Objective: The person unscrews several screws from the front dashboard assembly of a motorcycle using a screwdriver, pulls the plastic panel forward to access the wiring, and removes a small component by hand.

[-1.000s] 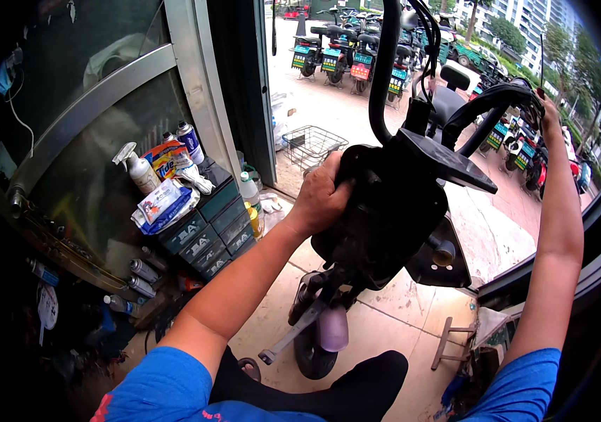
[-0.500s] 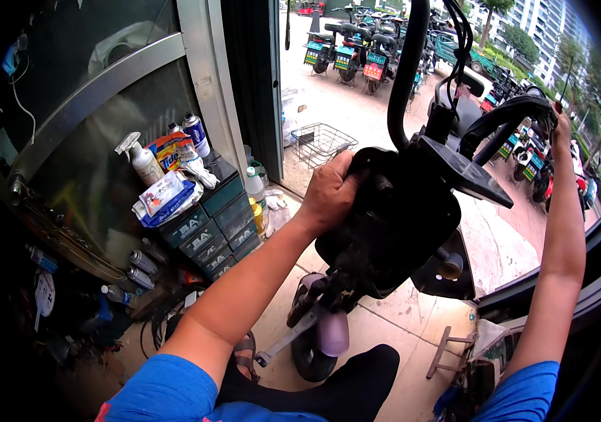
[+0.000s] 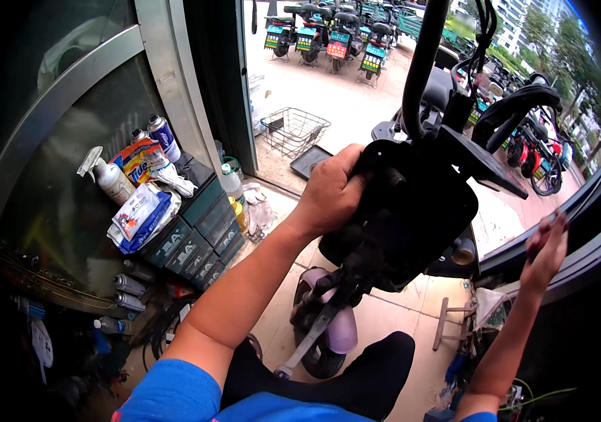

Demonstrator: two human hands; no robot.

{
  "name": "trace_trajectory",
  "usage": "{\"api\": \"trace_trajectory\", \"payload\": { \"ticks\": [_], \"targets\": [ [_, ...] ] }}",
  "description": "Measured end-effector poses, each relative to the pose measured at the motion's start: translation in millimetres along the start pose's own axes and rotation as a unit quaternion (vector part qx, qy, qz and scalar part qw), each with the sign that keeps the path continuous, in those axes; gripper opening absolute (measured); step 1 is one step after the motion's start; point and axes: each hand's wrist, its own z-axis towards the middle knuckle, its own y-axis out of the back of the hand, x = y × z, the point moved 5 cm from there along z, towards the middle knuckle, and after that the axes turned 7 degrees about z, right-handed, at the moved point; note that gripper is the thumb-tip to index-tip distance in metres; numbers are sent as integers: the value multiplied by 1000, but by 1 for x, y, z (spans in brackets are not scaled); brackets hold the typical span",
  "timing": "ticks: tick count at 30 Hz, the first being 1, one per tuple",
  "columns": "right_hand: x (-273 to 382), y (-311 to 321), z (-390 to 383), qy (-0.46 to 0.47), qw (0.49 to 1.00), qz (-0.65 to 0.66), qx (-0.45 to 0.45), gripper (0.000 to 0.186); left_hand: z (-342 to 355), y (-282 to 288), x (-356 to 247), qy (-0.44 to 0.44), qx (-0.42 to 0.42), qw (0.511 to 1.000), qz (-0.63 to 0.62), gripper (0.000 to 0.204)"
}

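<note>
My left hand (image 3: pixel 330 191) is closed round the upper left edge of a black front panel (image 3: pixel 402 225) on an electric scooter. Off to the right, away from the scooter, my right hand (image 3: pixel 546 257) is closed on what looks like a screwdriver (image 3: pixel 539 239) with a dark red handle; a thin shaft points up and right from the fist. A metal wrench (image 3: pixel 309 343) slants down from the steering stem, beside the lilac mudguard (image 3: pixel 341 330) and front wheel (image 3: pixel 321 362). Above the panel stand the black handlebar (image 3: pixel 418 77) and a flat dark display (image 3: pixel 487 163).
At left, a dark drawer cabinet (image 3: pixel 205 218) carries a spray bottle (image 3: pixel 114 179), cans, wipes and an orange bag. A wire basket (image 3: pixel 293 130) and black tray (image 3: pixel 310 162) lie by the doorway. A small wooden stool (image 3: pixel 448 320) stands right. Parked scooters (image 3: pixel 339 42) line the pavement outside.
My right hand has come down from the right handlebar grip and moved away from it, a thin shaft now showing. My left hand keeps its hold on the panel. The view has shifted right.
</note>
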Motion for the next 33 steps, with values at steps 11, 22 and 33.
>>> {"api": "trace_trajectory", "payload": {
  "ticks": [11, 22, 33],
  "targets": [
    [13, 45, -297, -112, 972, -204, -15, 42, 2, -4, -7, 19, -36, 999, 22, 15],
    [64, -74, -325, -129, 980, -137, 64, 46, 4, -1, -3, -3, -4, 1000, 3, 21],
    [50, -133, -302, -102, 981, -152, 66, 33, 0, 1, -7, 1, -4, 1000, -30, 20]
  ]
}}
